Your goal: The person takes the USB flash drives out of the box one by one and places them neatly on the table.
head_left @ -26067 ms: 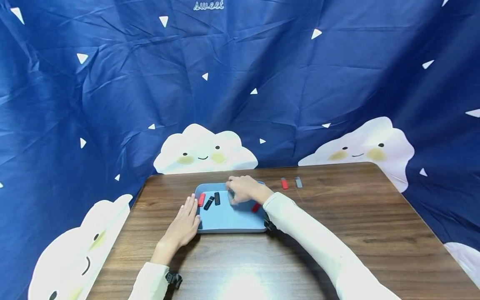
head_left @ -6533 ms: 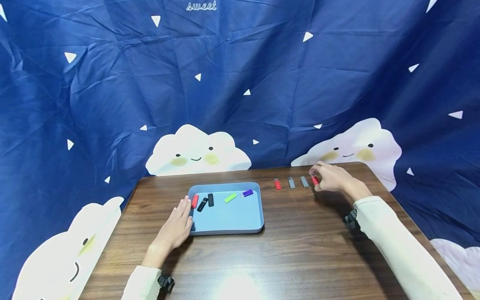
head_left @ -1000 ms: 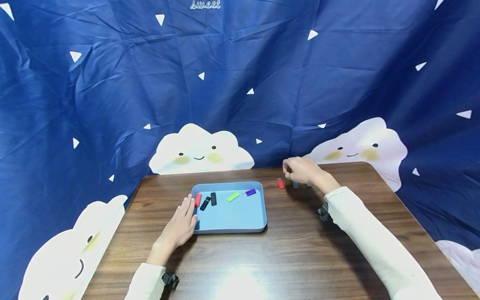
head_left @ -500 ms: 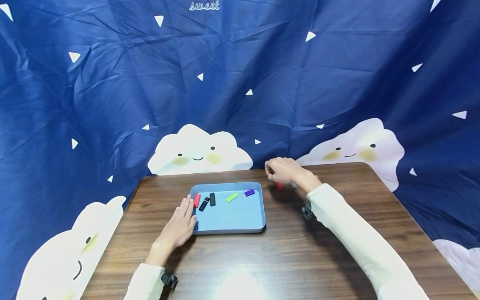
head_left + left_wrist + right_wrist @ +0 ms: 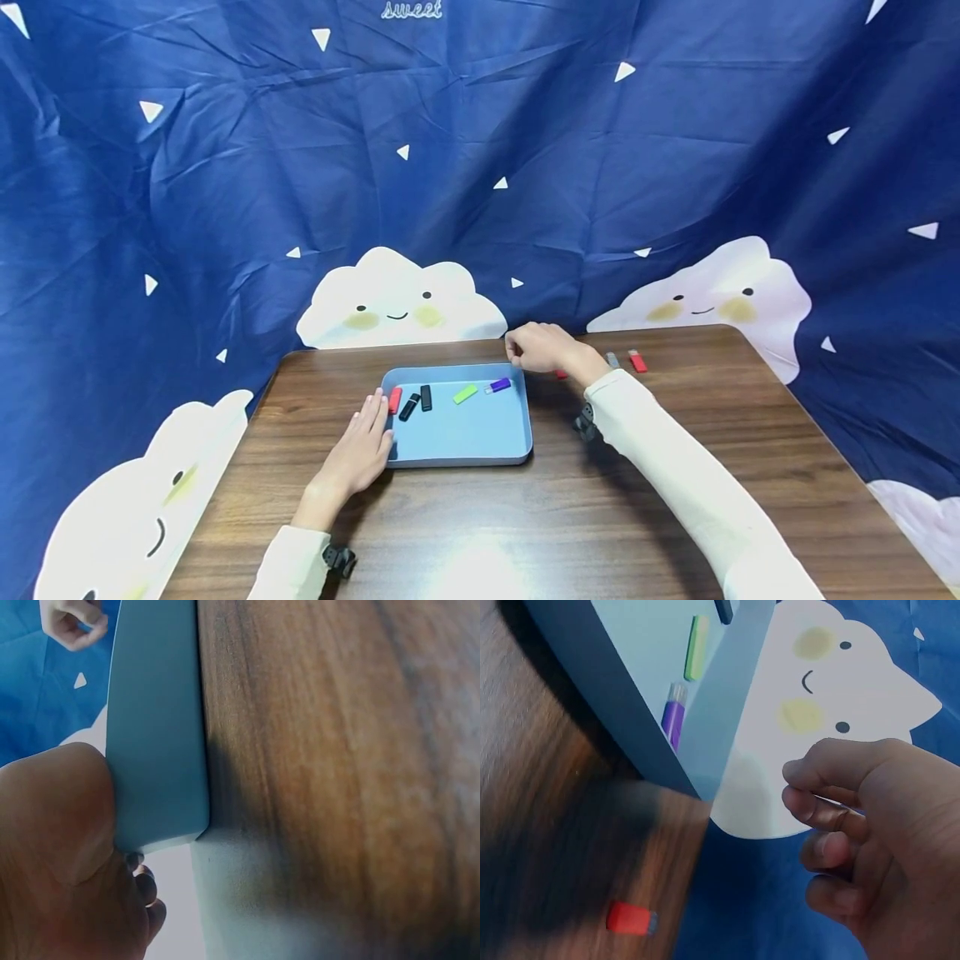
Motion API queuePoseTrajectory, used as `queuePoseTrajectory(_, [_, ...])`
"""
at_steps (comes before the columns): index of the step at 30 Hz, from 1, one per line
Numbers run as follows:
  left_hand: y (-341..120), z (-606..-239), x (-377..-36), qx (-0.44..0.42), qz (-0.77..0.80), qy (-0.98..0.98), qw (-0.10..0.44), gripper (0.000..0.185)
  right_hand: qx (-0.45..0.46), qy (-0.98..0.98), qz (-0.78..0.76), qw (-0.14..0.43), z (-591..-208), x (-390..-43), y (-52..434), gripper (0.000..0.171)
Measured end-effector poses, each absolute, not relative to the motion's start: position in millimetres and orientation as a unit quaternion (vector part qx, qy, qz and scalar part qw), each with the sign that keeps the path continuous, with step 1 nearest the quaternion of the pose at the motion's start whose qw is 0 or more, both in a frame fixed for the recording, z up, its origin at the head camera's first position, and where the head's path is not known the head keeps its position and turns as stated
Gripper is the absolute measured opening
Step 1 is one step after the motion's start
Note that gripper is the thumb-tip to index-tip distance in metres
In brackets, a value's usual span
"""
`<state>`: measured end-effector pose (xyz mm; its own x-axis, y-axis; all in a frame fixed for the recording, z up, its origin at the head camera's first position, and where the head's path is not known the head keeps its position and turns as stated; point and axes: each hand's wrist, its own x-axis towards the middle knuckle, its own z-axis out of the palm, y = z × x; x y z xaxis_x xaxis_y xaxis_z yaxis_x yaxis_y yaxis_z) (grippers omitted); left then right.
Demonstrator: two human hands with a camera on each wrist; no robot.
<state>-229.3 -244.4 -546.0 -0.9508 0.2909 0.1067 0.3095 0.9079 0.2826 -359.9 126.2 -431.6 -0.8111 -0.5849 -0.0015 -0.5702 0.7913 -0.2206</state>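
Observation:
In the head view my left hand point(image 5: 362, 446) rests with straight fingers against the left side of a blue tray point(image 5: 457, 446). Several USB flash drives lie in the tray: a red one point(image 5: 395, 400), two black ones point(image 5: 426, 397), a green one point(image 5: 465, 394) and a purple one point(image 5: 497, 386). Above the tray's back right corner hovers my right hand point(image 5: 542, 347). The right wrist view shows its fingers point(image 5: 832, 817) loosely bent, with nothing between them. The left wrist view has my left hand point(image 5: 60, 847) touching the tray wall point(image 5: 157, 727).
Right of the tray, a row of flash drives lies along the table's back: a partly covered red one point(image 5: 561, 374), a grey one point(image 5: 612, 360) and a red one point(image 5: 637, 361). My right forearm crosses this row. Behind the wooden table point(image 5: 480, 517) hangs a blue cloth point(image 5: 480, 167).
A grey and a red flash drive have joined the row since the oldest frame. After being at the row's right-end red drive, my right hand has moved left to the tray's corner. My left hand stays.

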Motion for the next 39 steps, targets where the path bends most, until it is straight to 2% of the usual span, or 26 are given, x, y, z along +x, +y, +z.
queuePoseTrajectory(19, [-242.5,-545.5,-228.8,-0.149,-0.161,-0.975,0.027,0.065,-0.307,0.945,-0.078,0.085,-456.0,-362.8,99.0,0.012])
queuePoseTrajectory(31, [-239.3,-538.5,-226.3,-0.149,-0.176,-0.972,0.034,0.065,-0.312,0.946,-0.041,0.073,-471.0,-358.6,86.4,0.006])
queuePoseTrajectory(33, [-239.5,-539.2,-226.0,-0.147,-0.175,-0.973,0.03,0.065,-0.314,0.947,-0.032,0.065,-473.6,-357.2,84.4,0.01])
queuePoseTrajectory(39, [-240.8,-542.8,-226.8,-0.144,-0.172,-0.974,0.031,0.064,-0.324,0.945,0.025,0.031,-477.1,-351.0,75.7,0.034])
